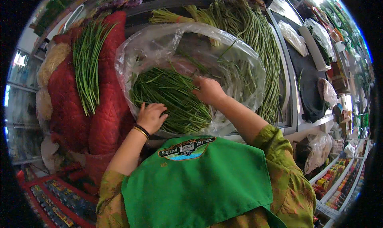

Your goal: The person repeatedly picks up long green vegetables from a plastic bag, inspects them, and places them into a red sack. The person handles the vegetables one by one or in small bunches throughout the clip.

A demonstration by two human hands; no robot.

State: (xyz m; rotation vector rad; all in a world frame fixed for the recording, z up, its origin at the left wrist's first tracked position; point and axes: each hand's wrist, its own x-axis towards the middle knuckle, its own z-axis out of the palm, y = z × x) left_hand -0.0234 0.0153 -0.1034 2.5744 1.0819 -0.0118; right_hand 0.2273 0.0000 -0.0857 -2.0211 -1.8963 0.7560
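A thick heap of green garlic chives (171,94) lies inside a large, wide-open clear plastic bag (249,60) in front of me. My left hand (152,116) rests at the near left edge of the heap, its fingers apart and touching the stalks. On the heap's right side, my right hand (209,91) has its fingers curled and closed on some chives; the fingertips are partly hidden. Looser stalks are scattered toward the back and right of the bag. A separate bunch of chives (87,64) lies to the left on a red quilted cover (109,104).
Long green beans (257,40) are heaped behind and right of the bag, beside pale green tied bundles (171,16). A dark surface (305,76) with plastic-wrapped goods stands farther right. Stocked shelves (339,180) line the lower right; a red rack (52,196) is at lower left.
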